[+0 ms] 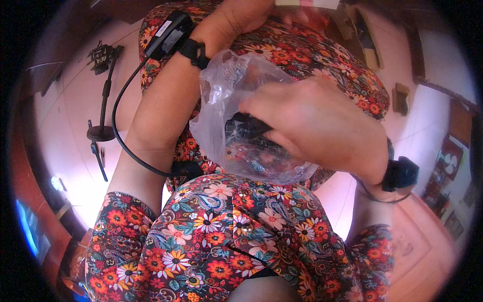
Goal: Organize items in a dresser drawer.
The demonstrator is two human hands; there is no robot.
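A clear plastic bag (219, 98) lies open over my lap, its thin film crumpled around the mouth. My right hand (302, 117), slightly blurred, reaches into the bag with its thumb and fingers around a black object (245, 126). What that object is, I cannot make out. My left hand (249, 17) extends forward past the bag at the top of the view. Its fingers are mostly cut off or hidden, close to a white and pink item (307, 3), so its grip is unclear.
Floral fabric (234, 226) covers my body and legs. Each wrist carries a strapped black device; a cable (115, 117) loops from the left one (169, 36). A stand with a round base (101, 132) is on the floor at left. A cardboard box (364, 37) sits at upper right.
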